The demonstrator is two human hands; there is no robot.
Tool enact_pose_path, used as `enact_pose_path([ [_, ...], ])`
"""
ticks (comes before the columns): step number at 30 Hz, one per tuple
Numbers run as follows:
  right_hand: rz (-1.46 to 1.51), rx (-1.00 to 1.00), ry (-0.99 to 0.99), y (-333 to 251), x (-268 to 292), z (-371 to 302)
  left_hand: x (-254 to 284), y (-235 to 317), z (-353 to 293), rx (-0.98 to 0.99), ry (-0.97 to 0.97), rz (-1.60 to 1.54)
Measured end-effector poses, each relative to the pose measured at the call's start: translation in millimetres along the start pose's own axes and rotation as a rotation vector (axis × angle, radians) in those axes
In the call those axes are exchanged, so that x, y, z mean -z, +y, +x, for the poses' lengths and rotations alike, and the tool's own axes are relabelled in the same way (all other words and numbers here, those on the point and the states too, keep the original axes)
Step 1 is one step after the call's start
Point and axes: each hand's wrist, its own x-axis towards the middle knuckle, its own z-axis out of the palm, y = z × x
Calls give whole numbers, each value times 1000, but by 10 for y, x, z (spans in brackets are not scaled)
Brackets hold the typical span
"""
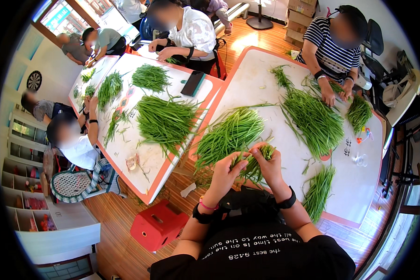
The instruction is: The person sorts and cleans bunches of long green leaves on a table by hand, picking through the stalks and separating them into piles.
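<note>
Close to my body, above the near edge of the right-hand white table (284, 175), I hold a small bunch of garlic chives (253, 171). My left hand (227, 171) is closed, its thumb and fingers pinching at the left side of the bunch. Around its upper right end wrap the fingers of my right hand (269, 167). Just beyond my hands lies a large pile of garlic chives (235, 133), its stalks fanned toward the left. A smaller bundle of chives (319, 192) rests to the right of my right arm.
Across the table, a person in a striped shirt (333, 58) handles another large chive pile (313, 120). The left table carries several piles (165, 121) and a phone (192, 84). A red stool (158, 225) stands on the floor at my left. A clear cup (360, 160) sits far right.
</note>
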Motion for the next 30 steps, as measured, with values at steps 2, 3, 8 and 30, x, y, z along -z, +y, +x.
enact_pose_path([
  [2,13,-10,-5,22,6,-6,26,-22,-4,70,30,-41],
  [3,14,20,27,23,1,-6,37,-44,-2,105,46,-62],
  [8,-9,94,142,-117,12,36,109,-153,37,-35,247,-70],
  [30,112,-95,-37,-89,-2,10,43,-163,15,94,-59,-101],
])
